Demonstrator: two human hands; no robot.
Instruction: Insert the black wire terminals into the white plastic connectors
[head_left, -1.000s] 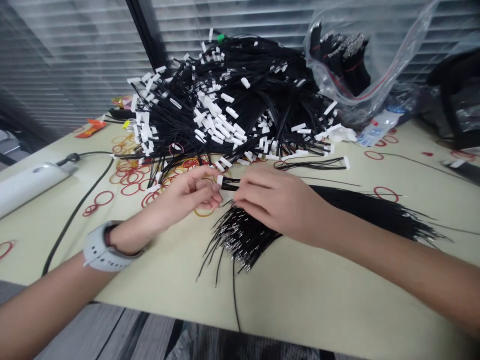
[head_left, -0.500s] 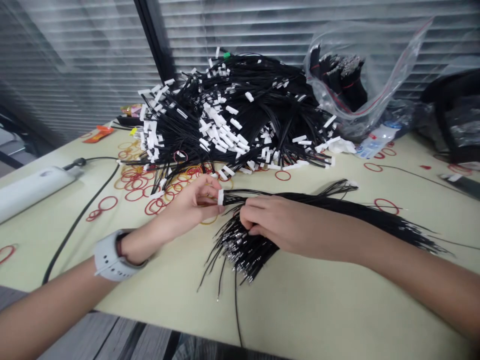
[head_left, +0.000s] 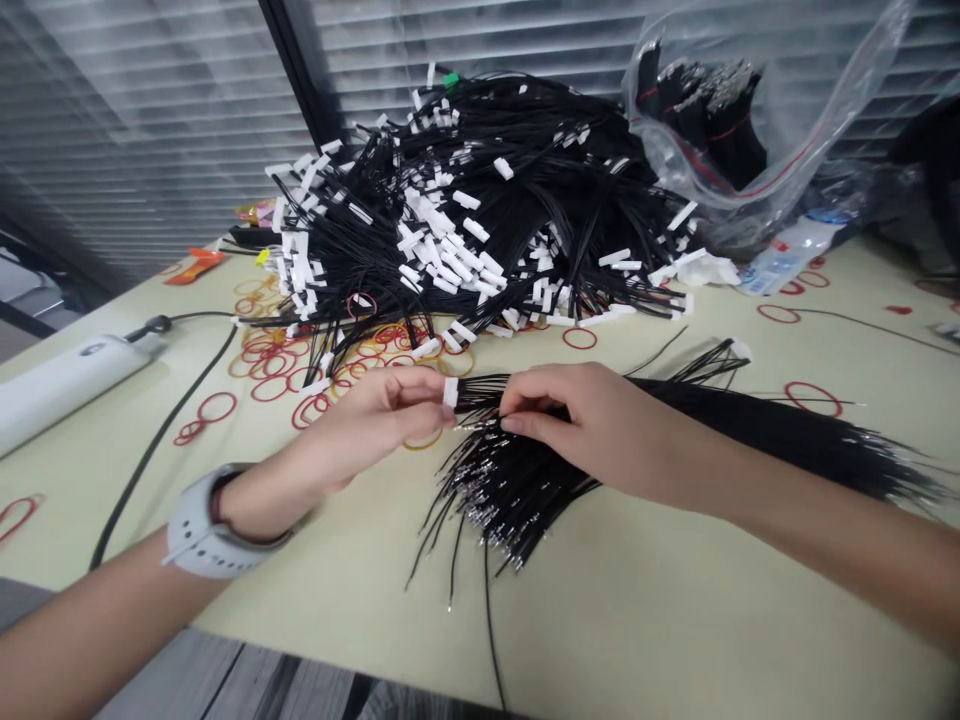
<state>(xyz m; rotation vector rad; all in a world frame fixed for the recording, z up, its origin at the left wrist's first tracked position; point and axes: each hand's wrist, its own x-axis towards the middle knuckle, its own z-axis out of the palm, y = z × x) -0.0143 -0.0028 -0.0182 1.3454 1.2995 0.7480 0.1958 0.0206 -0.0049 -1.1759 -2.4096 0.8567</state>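
My left hand point(head_left: 386, 415) pinches a small white connector point(head_left: 450, 391) with several black wires running out of its right side. My right hand point(head_left: 592, 420) pinches a thin black wire just right of the connector, its metal tip close to it. Under my right hand lies a loose bundle of black wires point(head_left: 525, 480) with bare metal ends fanned toward me. A grey watch point(head_left: 206, 525) sits on my left wrist.
A big heap of finished black harnesses with white connectors point(head_left: 480, 215) fills the back of the table. Red and yellow rubber bands point(head_left: 277, 360) lie scattered at left. A clear bag of wire bundles point(head_left: 712, 120) stands back right, a white power strip point(head_left: 60, 375) far left.
My right hand rose from the loose bundle and brought a single wire up beside the connector. My left hand stayed in place with the connector.
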